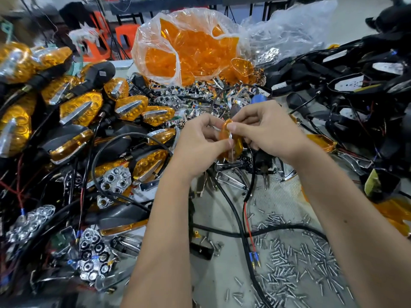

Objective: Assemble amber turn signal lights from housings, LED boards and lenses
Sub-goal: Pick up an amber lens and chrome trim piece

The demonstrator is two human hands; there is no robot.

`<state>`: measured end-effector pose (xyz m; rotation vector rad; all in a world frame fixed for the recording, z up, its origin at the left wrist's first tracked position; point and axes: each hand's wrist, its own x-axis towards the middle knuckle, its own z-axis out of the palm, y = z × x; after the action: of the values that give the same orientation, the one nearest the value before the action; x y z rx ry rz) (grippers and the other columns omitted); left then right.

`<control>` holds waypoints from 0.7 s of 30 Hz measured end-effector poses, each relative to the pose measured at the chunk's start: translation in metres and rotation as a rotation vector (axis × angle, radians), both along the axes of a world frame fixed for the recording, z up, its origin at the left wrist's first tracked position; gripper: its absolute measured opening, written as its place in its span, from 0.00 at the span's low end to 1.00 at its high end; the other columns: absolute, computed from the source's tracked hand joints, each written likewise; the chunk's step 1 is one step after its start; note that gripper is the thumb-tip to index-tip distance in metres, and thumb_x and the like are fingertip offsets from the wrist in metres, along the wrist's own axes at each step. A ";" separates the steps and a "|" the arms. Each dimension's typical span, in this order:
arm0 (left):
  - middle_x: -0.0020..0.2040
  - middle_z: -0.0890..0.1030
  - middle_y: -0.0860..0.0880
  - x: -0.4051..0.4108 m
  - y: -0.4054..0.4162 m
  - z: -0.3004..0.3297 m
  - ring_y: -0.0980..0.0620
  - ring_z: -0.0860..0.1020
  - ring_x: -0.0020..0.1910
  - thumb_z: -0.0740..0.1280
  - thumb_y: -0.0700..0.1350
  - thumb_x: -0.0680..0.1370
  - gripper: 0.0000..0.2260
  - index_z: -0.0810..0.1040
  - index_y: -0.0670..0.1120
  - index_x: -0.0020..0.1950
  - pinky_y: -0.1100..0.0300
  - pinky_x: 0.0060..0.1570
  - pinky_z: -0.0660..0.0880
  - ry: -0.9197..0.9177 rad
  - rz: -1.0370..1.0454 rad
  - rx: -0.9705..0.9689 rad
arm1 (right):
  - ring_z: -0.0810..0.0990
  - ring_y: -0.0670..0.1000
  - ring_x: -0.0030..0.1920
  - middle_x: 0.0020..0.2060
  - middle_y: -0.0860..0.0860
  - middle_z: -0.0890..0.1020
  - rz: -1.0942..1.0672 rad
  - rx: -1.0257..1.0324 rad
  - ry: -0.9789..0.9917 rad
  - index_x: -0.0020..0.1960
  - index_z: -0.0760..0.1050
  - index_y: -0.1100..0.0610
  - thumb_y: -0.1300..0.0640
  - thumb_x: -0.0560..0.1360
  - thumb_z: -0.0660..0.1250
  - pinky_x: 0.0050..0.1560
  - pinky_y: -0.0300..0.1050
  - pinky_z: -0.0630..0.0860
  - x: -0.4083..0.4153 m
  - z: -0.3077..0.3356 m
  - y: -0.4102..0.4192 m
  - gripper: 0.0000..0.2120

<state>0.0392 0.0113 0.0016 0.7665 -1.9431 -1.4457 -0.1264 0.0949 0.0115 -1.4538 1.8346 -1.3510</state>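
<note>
Translucent amber lens (231, 141), edge-on, glossy, curved.

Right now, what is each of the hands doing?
Left hand: fingers curled round the amber lens, gripping its left side.
Right hand: thumb and fingers pinching the same lens from the right.

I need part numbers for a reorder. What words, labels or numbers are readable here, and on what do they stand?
No text can be read here.
A small pale label on a black housing at upper left: print too small and blurred to read.
The amber lens in the hands shows no marking.
</note>
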 end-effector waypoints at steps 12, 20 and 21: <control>0.40 0.86 0.42 0.005 -0.006 -0.007 0.43 0.86 0.40 0.80 0.35 0.71 0.15 0.77 0.44 0.52 0.51 0.44 0.83 0.026 -0.019 0.008 | 0.76 0.54 0.30 0.32 0.59 0.81 0.151 0.077 -0.132 0.46 0.84 0.56 0.54 0.79 0.73 0.30 0.42 0.76 0.003 0.006 0.004 0.07; 0.38 0.85 0.41 -0.004 -0.001 -0.010 0.46 0.82 0.36 0.81 0.37 0.70 0.16 0.77 0.38 0.50 0.35 0.47 0.81 -0.025 0.030 -0.036 | 0.76 0.50 0.25 0.32 0.60 0.83 0.079 0.050 -0.040 0.43 0.81 0.62 0.62 0.75 0.77 0.26 0.39 0.74 0.009 0.005 0.002 0.06; 0.38 0.85 0.42 -0.003 -0.002 -0.009 0.46 0.82 0.36 0.81 0.37 0.70 0.15 0.77 0.38 0.50 0.35 0.48 0.82 -0.024 0.023 -0.029 | 0.76 0.50 0.25 0.32 0.60 0.83 0.065 0.044 -0.049 0.43 0.82 0.61 0.61 0.75 0.77 0.26 0.40 0.74 0.009 0.004 0.002 0.06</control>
<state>0.0359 0.0098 -0.0075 0.7945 -1.9625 -1.3980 -0.1175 0.0968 0.0160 -1.4328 1.7604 -1.2959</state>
